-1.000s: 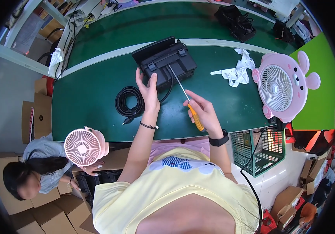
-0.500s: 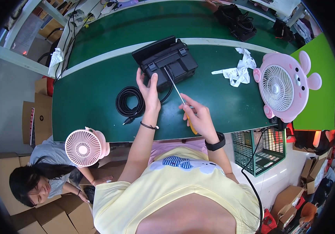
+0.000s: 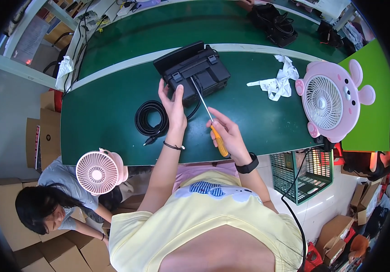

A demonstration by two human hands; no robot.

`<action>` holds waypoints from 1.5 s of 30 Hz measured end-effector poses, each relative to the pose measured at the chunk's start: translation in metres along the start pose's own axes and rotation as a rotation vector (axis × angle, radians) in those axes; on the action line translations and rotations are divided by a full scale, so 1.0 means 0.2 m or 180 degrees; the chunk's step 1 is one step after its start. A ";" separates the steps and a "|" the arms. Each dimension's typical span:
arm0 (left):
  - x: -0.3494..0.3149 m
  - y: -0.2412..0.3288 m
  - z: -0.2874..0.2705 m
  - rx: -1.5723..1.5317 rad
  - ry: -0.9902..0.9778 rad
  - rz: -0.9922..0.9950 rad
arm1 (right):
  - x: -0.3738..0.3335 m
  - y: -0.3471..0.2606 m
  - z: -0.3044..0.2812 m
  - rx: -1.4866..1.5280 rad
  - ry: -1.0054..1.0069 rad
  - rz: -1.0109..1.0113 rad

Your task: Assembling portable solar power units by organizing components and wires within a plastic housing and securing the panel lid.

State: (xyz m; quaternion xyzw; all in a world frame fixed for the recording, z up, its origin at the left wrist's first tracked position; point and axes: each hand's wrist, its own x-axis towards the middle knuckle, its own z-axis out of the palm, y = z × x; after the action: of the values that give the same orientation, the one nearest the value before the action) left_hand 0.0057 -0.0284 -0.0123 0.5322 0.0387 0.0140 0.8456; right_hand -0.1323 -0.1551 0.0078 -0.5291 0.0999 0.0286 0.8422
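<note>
A black boxy device [image 3: 204,70] with a flat raised flap lies on the green table. My left hand [image 3: 175,106] steadies its near left side, thumb up along the edge and fingers partly hidden behind it. In my right hand [image 3: 231,138] is a screwdriver [image 3: 219,140] with a yellow-orange handle. Its long metal shaft slants up to the left, and the tip reaches into a recess on the near face of the device; the exact contact there is too small to tell. A coiled black cable [image 3: 152,118] lies left of my left wrist, and a cable also runs from the device's recess.
A pink animal-shaped fan [image 3: 324,102] stands at the right beside crumpled white paper [image 3: 279,84]. A smaller pink fan [image 3: 97,174] is at the near left edge. Another person [image 3: 45,206] bends among cardboard boxes at the lower left. A green crate [image 3: 301,174] sits below the table.
My right hand has shifted slightly left and turned, showing more of the screwdriver's handle. My left hand and the device stay put. The other person has leaned lower and to the right.
</note>
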 end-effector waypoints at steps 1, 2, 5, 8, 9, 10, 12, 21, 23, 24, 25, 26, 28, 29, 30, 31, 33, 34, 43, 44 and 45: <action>0.00 0.00 0.00 -0.0007 -0.0012 0.0008 | 0.00 0.02 0.00 -0.0016 -0.0057 -0.0047; 0.00 0.00 0.00 -0.0015 -0.0024 0.0015 | 0.01 0.03 -0.01 -0.0032 -0.0114 -0.0094; 0.00 0.01 0.00 0.0053 0.0030 -0.0024 | 0.01 0.00 -0.03 0.1358 -0.0359 0.0362; 0.02 -0.02 -0.01 -0.0050 0.0000 0.0045 | 0.01 -0.04 -0.07 0.1430 -0.0392 0.0436; 0.02 -0.02 -0.03 -0.0052 -0.0014 0.0046 | 0.00 -0.06 -0.07 0.1291 -0.0312 0.0456; 0.01 -0.01 -0.04 -0.0078 -0.0070 0.0015 | 0.00 -0.07 -0.10 0.1289 -0.0310 0.0436; -0.01 -0.01 -0.07 -0.0095 -0.0136 -0.0002 | 0.00 -0.10 -0.16 -0.0639 -0.0396 0.0407; -0.06 0.01 -0.30 0.0261 -0.1230 0.0221 | 0.02 -0.07 -0.40 0.0299 0.0950 -0.1384; -0.09 0.00 -0.36 0.0395 -0.1426 0.0289 | 0.06 -0.05 -0.41 0.0101 0.1020 -0.1390; -0.11 0.00 -0.40 0.0473 -0.1488 0.0280 | 0.07 -0.06 -0.37 -0.0029 0.1188 -0.1224; -0.13 0.01 -0.42 0.0612 -0.1529 0.0221 | 0.07 -0.06 -0.34 -0.0160 0.1370 -0.1056; -0.14 0.03 -0.44 0.0854 -0.1728 0.0177 | 0.08 -0.05 -0.34 -0.0179 0.1247 -0.1022; -0.16 0.08 -0.47 0.1297 -0.1999 0.0002 | 0.09 -0.05 -0.29 0.0009 0.1225 -0.0891; -0.18 0.11 -0.47 0.1499 -0.1968 -0.0282 | 0.10 -0.06 -0.28 -0.0039 0.1341 -0.0835; -0.18 0.09 -0.51 0.1860 -0.2092 -0.0241 | 0.11 -0.05 -0.29 -0.0032 0.1341 -0.0843; -0.18 0.10 -0.53 0.2222 -0.2200 -0.0196 | 0.12 -0.04 -0.31 -0.0094 0.1398 -0.0907; -0.20 0.09 -0.54 0.2464 -0.2287 -0.0020 | 0.15 -0.02 -0.34 -0.0183 0.1451 -0.1245; -0.21 0.08 -0.54 0.2367 -0.2237 -0.0079 | 0.18 -0.02 -0.35 -0.0186 0.1449 -0.1244; -0.21 -0.09 -0.58 0.2094 -0.2021 -0.0250 | 0.34 -0.09 -0.46 -0.0234 0.0951 -0.1363; -0.21 -0.09 -0.56 0.1966 -0.1956 -0.0318 | 0.36 -0.09 -0.47 -0.0212 0.0873 -0.1387; -0.21 -0.09 -0.55 0.1839 -0.1891 -0.0383 | 0.38 -0.08 -0.47 -0.0219 0.0847 -0.1384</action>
State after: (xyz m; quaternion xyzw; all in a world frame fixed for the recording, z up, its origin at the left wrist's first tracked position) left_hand -0.0463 0.0599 -0.0738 0.7252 -0.1735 -0.2009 0.6353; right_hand -0.0684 -0.2515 -0.0319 -0.5656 0.0928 -0.2196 0.7895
